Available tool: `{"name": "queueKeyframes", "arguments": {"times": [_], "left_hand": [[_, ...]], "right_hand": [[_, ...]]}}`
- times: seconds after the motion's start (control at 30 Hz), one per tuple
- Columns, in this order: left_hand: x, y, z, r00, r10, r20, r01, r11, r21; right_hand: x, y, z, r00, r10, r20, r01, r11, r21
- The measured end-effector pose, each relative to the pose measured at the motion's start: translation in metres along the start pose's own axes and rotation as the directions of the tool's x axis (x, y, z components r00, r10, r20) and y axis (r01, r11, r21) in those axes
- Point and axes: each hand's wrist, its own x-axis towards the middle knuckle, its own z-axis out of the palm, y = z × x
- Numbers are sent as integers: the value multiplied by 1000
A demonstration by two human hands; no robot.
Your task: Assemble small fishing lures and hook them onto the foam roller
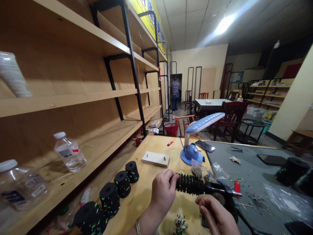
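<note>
Tall shelves run along the left side, holding a stack of cups and, lower down, a near bottle and a farther bottle. A yellow banner hangs above them. On the desk stands a blue lamp, with a phone just to its right. Farther off are a red bucket, a table and a dark chair at its near side. A person in a striped top stands far back. A stool sits right of the chair; a light glows on the ceiling.
</note>
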Motion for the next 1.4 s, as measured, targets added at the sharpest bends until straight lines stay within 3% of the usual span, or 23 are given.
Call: {"name": "queueKeyframes", "arguments": {"times": [0.23,0.5,0.77,1.4], "left_hand": [[-3,7,2,1000,-3,-4,3,1000,-13],[-17,-1,7,977,182,-110,-184,983,-2],[-22,-4,7,959,213,-186,-216,976,1],[-18,-8,11,973,127,-190,-151,981,-119]], "right_hand": [[39,-6,8,986,-42,-161,21,991,-131],[68,1,23,994,-3,-106,-13,988,-153],[68,5,30,1000,28,2,-28,990,-141],[56,14,33,999,-51,9,52,967,-250]]}}
